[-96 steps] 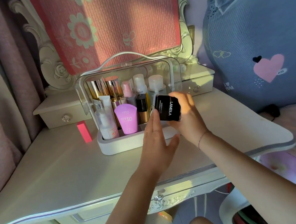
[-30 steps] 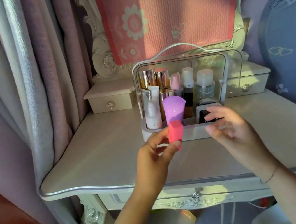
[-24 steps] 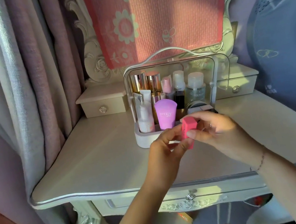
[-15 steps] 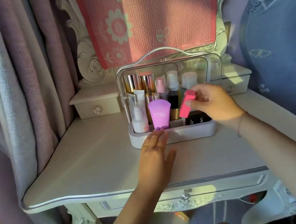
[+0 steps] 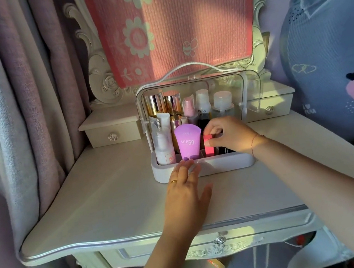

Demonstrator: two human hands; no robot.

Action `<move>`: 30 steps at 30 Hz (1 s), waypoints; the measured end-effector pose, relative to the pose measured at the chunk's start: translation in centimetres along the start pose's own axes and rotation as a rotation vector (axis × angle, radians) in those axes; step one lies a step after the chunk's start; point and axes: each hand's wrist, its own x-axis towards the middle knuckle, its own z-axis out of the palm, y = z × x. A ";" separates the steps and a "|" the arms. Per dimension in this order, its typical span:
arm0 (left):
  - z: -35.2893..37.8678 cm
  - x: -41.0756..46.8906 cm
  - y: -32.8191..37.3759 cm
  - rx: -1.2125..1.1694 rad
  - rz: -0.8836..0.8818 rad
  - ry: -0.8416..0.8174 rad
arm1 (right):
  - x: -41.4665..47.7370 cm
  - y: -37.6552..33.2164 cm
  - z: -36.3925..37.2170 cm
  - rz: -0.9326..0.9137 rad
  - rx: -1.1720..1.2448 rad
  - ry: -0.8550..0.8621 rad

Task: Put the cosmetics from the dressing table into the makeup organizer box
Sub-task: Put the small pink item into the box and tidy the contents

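Observation:
The makeup organizer box stands on the dressing table, its clear lid swung up. Several bottles and tubes fill it, among them a purple SPF50 tube at the front. My right hand grips the top of a pink rectangular cosmetic, which stands upright in the front row between the purple tube and a black jar. My left hand rests open and flat on the table, its fingertips against the box's front rim.
Two small drawers flank the box at the back, under a mirror draped with a pink floral cloth. Curtains hang on the left. A large blue plush sits at the right.
My right hand has lowered the pink cosmetic from above the box down into the front row. My left hand stays open on the table at the rim.

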 end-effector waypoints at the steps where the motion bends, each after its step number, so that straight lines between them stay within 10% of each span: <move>1: 0.0 0.0 0.0 -0.002 0.003 0.009 | -0.1 0.0 0.1 0.001 -0.007 -0.001; 9: -0.6 0.1 0.0 -0.186 -0.028 0.054 | -0.6 -0.3 -0.1 -0.008 0.007 -0.016; 14: -3.2 1.7 -3.1 -0.630 -0.469 0.514 | -1.0 -1.7 -0.6 -0.069 0.086 0.033; 26: -2.2 5.3 -5.5 -0.456 -0.497 0.287 | 0.0 -2.9 0.5 -0.113 0.082 -0.011; 30: -1.7 4.9 -5.9 -0.416 -0.476 0.291 | 1.2 -3.4 -0.2 -0.102 0.158 0.210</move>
